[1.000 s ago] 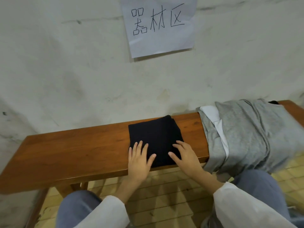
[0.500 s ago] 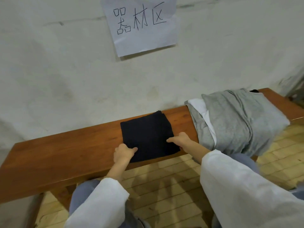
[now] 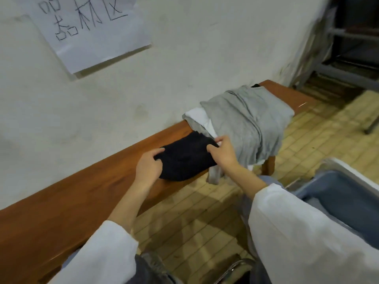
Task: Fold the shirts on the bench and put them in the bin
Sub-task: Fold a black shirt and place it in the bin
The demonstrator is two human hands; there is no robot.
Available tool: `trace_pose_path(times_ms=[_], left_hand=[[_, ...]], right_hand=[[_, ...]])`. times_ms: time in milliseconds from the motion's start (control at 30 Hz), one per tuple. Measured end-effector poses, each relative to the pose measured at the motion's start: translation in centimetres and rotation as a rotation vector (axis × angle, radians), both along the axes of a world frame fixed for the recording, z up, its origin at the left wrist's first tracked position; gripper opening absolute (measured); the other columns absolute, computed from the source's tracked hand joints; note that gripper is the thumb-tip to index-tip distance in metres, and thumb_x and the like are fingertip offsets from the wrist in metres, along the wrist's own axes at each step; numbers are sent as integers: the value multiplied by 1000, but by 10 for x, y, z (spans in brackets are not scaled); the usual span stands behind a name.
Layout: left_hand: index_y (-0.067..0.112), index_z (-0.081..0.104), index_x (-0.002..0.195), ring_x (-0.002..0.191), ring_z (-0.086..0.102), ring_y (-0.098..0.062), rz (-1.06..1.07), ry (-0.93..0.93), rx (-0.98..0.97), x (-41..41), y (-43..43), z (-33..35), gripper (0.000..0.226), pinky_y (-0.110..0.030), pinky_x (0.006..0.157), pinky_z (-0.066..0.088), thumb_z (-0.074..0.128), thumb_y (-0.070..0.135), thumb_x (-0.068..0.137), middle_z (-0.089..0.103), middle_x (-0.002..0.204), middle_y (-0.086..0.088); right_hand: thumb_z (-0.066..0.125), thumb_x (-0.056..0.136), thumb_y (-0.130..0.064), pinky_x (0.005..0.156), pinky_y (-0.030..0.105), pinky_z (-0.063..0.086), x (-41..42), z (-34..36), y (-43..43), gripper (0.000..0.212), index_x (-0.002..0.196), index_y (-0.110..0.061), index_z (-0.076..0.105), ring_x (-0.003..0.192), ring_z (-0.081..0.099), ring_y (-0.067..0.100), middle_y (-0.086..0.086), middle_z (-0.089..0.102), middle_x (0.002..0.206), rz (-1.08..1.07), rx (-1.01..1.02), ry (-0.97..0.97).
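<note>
Head view: grips the folded black shirt (image 3: 184, 158) at the counter's (image 3: 92, 191) front edge with left hand (image 3: 148, 168) and right hand (image 3: 222, 152), fingers of both curled round opposite sides of the bundle, just beside the grey heap (image 3: 246, 124) on the counter's right end. Reads as the pick-up step, with folding done for this shirt and the heap not yet folded. Calls next for lifting it level off the counter and over to the bin (image 3: 338, 197) on the floor before the counter's right end, keeping both grips firm so the folds hold.
</note>
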State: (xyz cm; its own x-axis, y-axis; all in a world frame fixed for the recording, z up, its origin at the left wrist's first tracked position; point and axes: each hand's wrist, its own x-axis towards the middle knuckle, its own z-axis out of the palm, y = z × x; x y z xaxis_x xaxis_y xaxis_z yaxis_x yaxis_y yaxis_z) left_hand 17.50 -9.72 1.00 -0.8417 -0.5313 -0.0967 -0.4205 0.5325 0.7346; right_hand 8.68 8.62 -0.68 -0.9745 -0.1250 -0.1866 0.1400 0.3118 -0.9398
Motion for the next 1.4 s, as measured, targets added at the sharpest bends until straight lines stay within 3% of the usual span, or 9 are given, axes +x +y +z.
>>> trace_pose_path(times_ms=[167,267,433,567,633,700,833,1133,1400], left_hand=[[16,75,87,91,56,-19,-242,-23,68,-61,93,37,50,-28,76,48,31,-6,94,58,128,-11],[11,72,97,88,58,-29,-372,-61,100,-96,167,35,44,-20,60,44,31,-6,93,63,115,-15],[5,66,115,105,57,-30,-649,-176,102,-132,288,3,43,-25,72,39,34,-10,92,58,127,-17],[2,62,121,74,52,-21,-788,-371,121,-141,367,-37,44,-30,67,38,31,-10,94,60,104,-14],[3,62,122,99,57,-26,-815,-439,117,-141,401,-57,42,-29,72,40,32,-9,95,57,121,-12],[4,61,124,117,51,-30,-843,-510,94,-139,425,-72,42,-28,73,41,35,-9,94,53,132,-13],[9,62,123,103,49,-26,-934,-627,24,-141,465,-119,47,-30,80,44,42,-12,86,52,131,-13],[6,55,130,128,44,-28,-1068,-820,-113,-154,504,-205,45,-30,102,37,41,-10,90,48,139,-14],[7,55,130,127,45,-27,-961,-618,-86,-199,538,-259,44,-34,102,40,40,-7,90,47,141,-11]], right_hand=[[40,88,5,68,12,41,-10,13,91,47,125,-16,61,97,58,13,-7,62,116,-5,16,134],[36,85,6,54,14,37,-15,9,162,50,112,-17,71,68,57,14,-12,68,83,-160,52,96],[33,86,5,69,24,46,-4,-6,276,50,110,-18,71,88,58,17,5,65,114,-417,77,63],[31,86,5,62,28,50,8,-38,360,50,102,-17,73,85,61,27,8,68,106,-512,190,-85],[29,87,7,56,23,48,15,-61,393,51,97,-16,73,78,59,22,9,67,110,-512,239,-209],[29,89,8,70,39,56,22,-86,414,48,102,-9,72,87,60,31,12,64,115,-518,245,-309],[33,93,6,76,50,56,38,-139,445,41,117,-2,65,86,58,41,23,58,123,-619,187,-467],[35,94,2,72,54,56,59,-213,469,37,122,-1,60,89,61,49,20,49,134,-654,113,-664],[36,95,-4,54,24,53,31,-267,489,43,136,-10,50,68,62,23,16,54,132,-846,124,-465]])
